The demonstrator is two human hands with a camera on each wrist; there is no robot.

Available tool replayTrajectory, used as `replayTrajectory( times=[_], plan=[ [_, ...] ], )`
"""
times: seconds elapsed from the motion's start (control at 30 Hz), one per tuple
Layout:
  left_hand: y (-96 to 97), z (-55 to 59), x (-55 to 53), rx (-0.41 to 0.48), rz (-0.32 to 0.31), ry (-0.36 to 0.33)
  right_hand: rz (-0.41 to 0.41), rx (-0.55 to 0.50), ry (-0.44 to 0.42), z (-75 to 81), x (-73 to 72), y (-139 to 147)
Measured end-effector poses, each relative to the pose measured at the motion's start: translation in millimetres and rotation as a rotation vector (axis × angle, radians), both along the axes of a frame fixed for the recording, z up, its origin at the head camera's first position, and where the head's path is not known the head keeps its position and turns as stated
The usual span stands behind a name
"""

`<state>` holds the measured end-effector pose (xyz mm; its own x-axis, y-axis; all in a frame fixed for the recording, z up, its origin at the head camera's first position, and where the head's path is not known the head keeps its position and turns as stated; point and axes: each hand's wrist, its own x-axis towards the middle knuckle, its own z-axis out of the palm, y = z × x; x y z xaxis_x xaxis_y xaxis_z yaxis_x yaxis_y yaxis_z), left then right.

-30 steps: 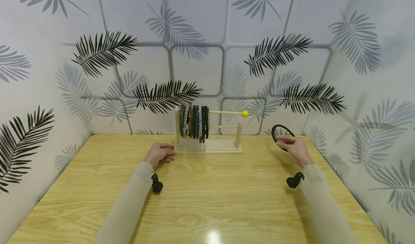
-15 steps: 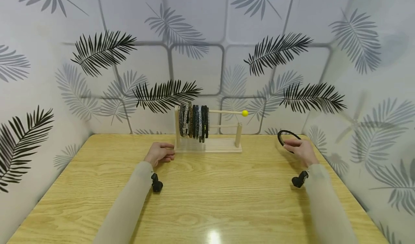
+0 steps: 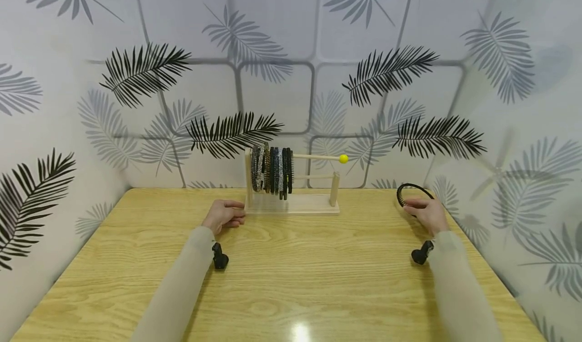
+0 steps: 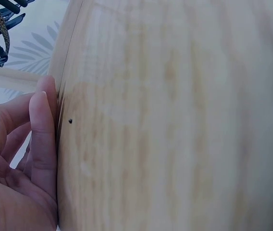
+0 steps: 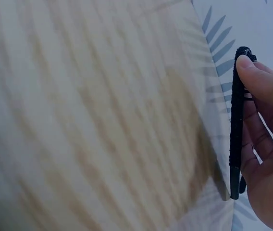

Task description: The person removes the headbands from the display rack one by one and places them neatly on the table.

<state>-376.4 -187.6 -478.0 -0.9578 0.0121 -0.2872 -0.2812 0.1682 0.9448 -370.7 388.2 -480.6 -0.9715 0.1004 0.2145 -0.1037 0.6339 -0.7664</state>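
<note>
Near the table's back right corner, my right hand (image 3: pixel 428 215) pinches a thin black hair headband (image 3: pixel 411 185). In the right wrist view the headband (image 5: pixel 236 120) shows edge-on, with my thumb pressed on its upper part. My left hand (image 3: pixel 225 214) holds the left end of the base of a pale wooden stand (image 3: pixel 313 203), fingertips right at the foot of the post in the left wrist view. Several black, silver and brown headbands (image 3: pixel 273 170) hang close together at the left of the stand's upper rod (image 3: pixel 316 156). A yellow ball (image 3: pixel 343 158) caps that rod's right end.
A lower rod (image 3: pixel 318 177) runs to the short right post (image 3: pixel 334 190) of the stand. Behind the stand, a leaf-patterned wall (image 3: pixel 273 99) rises at the back of the wood-grain table (image 3: pixel 309 271). More patterned wall flanks both sides.
My right hand has moved to the right and slightly down with the black headband, farther from the stand. My left hand and the stand stay where they were.
</note>
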Motion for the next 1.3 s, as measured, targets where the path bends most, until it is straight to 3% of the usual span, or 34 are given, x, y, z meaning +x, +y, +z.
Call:
replayTrajectory(
  times=[0.17, 0.43, 0.7, 0.9, 1.3],
  plan=[
    [-1.1, -0.7, 0.8, 0.001, -0.002, -0.005, -0.059, 0.053, 0.045, -5.4, -1.3, -1.2],
    [-0.7, 0.9, 1.5, -0.003, -0.006, 0.005, -0.076, 0.096, 0.021, -8.7, -3.5, -3.9],
    [-0.5, 3.8, 1.5, -0.005, -0.008, 0.015, -0.142, 0.075, 0.035, -7.5, -4.0, -6.6],
    [-0.7, 3.1, 2.5, -0.011, -0.007, 0.017, -0.145, 0.072, 0.034, -9.0, -4.4, -6.3],
    [-0.5, 3.9, 4.6, -0.004, -0.007, 0.014, -0.167, -0.032, -0.010, -3.5, 2.1, -8.0]
  ],
)
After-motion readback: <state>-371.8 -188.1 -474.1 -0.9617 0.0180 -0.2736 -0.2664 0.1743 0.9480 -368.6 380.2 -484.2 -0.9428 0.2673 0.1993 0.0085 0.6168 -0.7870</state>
